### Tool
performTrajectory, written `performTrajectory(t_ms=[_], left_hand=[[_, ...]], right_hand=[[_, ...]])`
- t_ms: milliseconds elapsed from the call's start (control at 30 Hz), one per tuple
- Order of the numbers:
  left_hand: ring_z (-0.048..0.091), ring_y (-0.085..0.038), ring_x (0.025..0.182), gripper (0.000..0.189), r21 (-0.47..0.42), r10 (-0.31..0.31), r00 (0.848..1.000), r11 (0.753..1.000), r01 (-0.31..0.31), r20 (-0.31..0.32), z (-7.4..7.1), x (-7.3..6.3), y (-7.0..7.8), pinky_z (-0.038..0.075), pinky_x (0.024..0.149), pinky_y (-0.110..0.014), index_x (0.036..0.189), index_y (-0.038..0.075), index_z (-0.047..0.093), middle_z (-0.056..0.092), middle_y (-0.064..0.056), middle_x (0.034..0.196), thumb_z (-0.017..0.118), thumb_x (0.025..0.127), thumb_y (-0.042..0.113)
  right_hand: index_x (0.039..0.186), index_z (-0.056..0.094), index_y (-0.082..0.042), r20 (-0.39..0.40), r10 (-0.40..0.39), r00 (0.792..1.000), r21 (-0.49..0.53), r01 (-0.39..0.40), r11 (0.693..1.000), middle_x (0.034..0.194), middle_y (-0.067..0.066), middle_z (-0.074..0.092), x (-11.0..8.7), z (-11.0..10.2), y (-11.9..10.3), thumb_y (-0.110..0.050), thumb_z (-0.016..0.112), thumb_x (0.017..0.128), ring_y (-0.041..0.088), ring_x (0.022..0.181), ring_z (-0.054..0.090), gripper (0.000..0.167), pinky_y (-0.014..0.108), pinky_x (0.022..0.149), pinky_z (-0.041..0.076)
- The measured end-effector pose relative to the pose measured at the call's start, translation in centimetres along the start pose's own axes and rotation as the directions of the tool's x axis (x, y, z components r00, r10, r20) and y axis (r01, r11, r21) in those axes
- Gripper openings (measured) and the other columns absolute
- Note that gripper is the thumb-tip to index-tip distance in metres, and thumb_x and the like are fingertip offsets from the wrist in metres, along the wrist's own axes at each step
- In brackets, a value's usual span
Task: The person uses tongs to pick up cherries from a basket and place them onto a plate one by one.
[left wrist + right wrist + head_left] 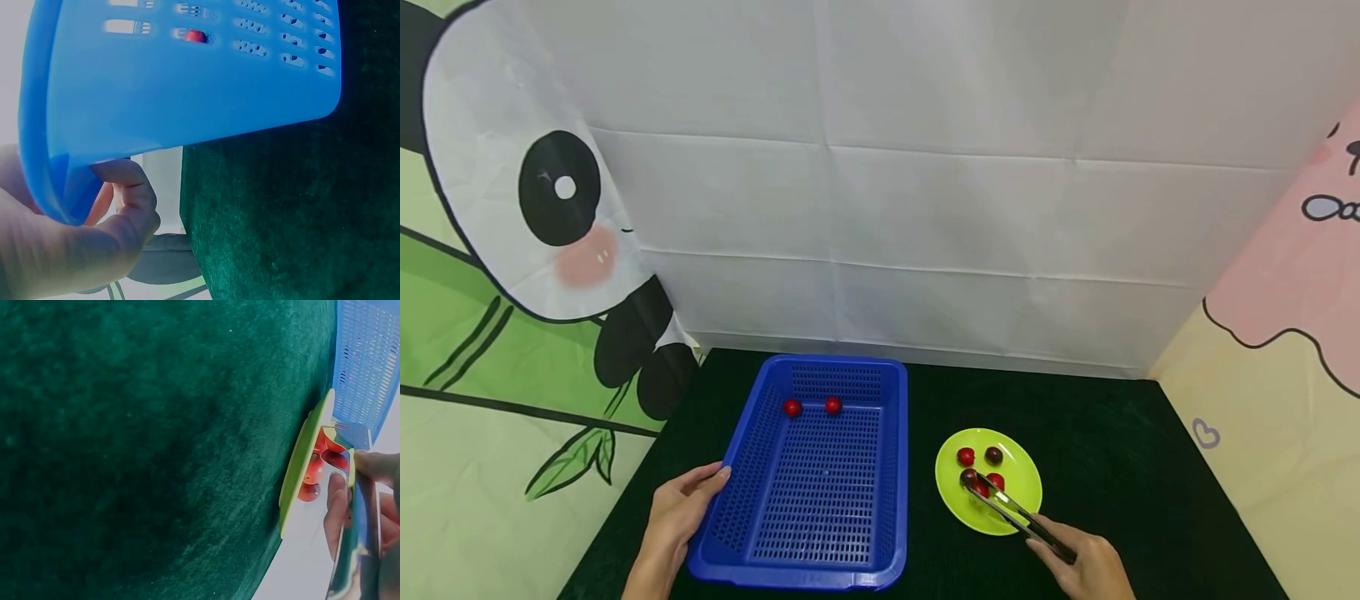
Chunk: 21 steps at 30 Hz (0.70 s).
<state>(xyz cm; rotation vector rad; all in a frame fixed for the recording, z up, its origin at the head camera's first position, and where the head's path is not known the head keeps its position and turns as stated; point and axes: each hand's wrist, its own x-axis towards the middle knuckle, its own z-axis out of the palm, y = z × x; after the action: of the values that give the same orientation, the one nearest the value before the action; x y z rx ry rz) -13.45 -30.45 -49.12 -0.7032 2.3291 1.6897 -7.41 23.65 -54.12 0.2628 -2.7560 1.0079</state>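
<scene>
My left hand (pixel 679 510) holds the left rim of a blue plastic basket (pixel 895 467), thumb on top; in the left wrist view the fingers (pixel 134 187) curl under the rim. Inside the basket, toward its far end, lie two small round red fruits (pixel 832 405). To the right, my right hand (pixel 1086 560) grips metal tongs (pixel 1028 518) with dark handles. The tong tips reach over a yellow-green plate (pixel 951 493), on either side of a dark red fruit (pixel 968 477). Other fruits (pixel 966 457), bright and dark red, lie on the plate around the tips.
A dark green cloth (pixel 1120 467) covers the table beneath basket and plate. Behind the table's far edge hangs a white sheet (pixel 940 217). Printed cartoon curtains (pixel 1262 400) stand at both sides.
</scene>
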Motion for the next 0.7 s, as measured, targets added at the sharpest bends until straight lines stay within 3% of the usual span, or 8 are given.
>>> performTrajectory(t_ms=[433,700], left_hand=[[0.064,-0.032,0.112,0.072,0.014,-0.016,1.000,1.000,0.016,-0.009,0.12,0.14,-0.20,0.054,0.087,-0.043,0.146,-0.002,0.052,0.059,-0.028,0.137,0.068,0.098,0.049],[0.065,-0.032,0.111,0.073,0.011,-0.017,1.000,1.000,0.017,-0.001,0.07,0.13,-0.21,0.055,0.086,-0.043,0.146,-0.003,0.050,0.059,-0.029,0.136,0.067,0.098,0.049]], right_hand=[[0.125,0.072,-0.007,0.149,0.024,0.988,0.031,-0.029,0.999,0.075,-0.018,0.060,-0.06,-0.87,0.50,-0.024,0.076,0.094,-0.001,0.055,0.050,0.035,0.022,0.053,0.045],[0.125,0.072,-0.006,0.162,0.008,0.987,0.040,-0.015,0.999,0.073,-0.018,0.058,-0.05,-0.97,0.51,-0.025,0.075,0.095,-0.001,0.054,0.049,0.036,0.021,0.052,0.045]])
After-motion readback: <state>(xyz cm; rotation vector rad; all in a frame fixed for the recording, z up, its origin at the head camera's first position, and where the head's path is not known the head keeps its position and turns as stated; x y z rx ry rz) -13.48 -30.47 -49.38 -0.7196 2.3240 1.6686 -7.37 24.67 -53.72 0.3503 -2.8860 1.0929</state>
